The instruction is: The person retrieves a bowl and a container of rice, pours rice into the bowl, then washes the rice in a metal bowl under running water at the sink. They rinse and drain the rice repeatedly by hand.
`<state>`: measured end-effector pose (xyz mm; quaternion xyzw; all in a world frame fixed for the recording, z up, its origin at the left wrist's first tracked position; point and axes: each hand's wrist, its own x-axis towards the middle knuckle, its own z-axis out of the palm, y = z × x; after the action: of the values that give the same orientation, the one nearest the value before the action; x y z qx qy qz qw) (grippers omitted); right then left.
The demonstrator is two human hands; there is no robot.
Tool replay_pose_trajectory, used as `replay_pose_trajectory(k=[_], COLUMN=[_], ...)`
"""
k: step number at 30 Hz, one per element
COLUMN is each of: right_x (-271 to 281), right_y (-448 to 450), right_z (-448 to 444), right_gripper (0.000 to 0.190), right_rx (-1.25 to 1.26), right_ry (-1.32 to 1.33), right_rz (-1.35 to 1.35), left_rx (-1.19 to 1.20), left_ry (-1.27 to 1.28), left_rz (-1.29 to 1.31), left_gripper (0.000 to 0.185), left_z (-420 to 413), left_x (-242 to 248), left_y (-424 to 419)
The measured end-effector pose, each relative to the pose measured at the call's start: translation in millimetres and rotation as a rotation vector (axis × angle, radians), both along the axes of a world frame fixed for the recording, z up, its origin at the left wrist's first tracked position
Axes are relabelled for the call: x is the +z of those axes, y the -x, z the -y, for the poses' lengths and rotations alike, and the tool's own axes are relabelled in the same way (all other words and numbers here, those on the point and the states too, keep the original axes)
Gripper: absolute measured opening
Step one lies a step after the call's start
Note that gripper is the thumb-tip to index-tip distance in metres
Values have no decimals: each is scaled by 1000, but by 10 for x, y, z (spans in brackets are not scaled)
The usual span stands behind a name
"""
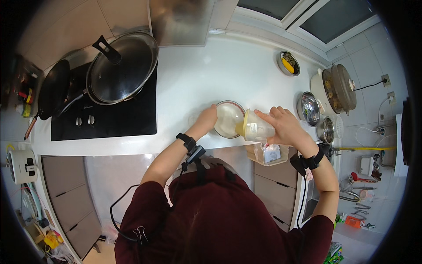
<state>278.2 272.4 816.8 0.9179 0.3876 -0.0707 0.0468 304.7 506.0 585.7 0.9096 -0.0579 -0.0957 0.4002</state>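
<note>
A round clear bowl with a reddish rim stands near the counter's front edge. My left hand grips its left rim, fingers closed at the edge. In my right hand is a clear plastic container with a yellow spouted top, tilted so the spout points left over the bowl's right side. A pale label sits on the container. Whether anything is flowing from the spout is too small to tell. The bowl's inside looks whitish. Something faint and transparent, partly hidden, lies left of my left hand.
On the left, a lidded pan and a dark wok rest on the black cooktop. Metal bowls and an electric steamer line the right side. Below the counter edge hangs a beige bin, beside my right forearm.
</note>
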Motion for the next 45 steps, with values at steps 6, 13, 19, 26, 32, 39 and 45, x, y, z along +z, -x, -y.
replay_pose_trajectory(k=[6, 13, 19, 26, 32, 39, 45], right_x=[-45, -51, -35, -42, -13, -16, -6], right_y=[16, -31, -36, -6, 58, 93, 116], right_z=[105, 91, 29, 17, 29, -46, -88], right_gripper=[86, 86, 86, 87, 84, 90, 92], right_rx=[-38, -95, -94, -75, -146, -102, -93], right_ry=[-33, -78, -80, -7, -13, -35, -32], right_rz=[38, 41, 52, 68, 13, 30, 12], left_rx=[-9, 0, -18, -14, -14, -40, -54], left_ry=[-14, -18, -28, -64, -20, 3, -2], left_rz=[10, 9, 20, 5, 16, 36, 19], left_gripper=[26, 27, 29, 20, 21, 26, 24], left_z=[-12, 3, 9, 22, 10, 5, -6], left_x=[52, 48, 22, 59, 32, 41, 82], left_y=[11, -12, -14, -10, 1, -6, 7])
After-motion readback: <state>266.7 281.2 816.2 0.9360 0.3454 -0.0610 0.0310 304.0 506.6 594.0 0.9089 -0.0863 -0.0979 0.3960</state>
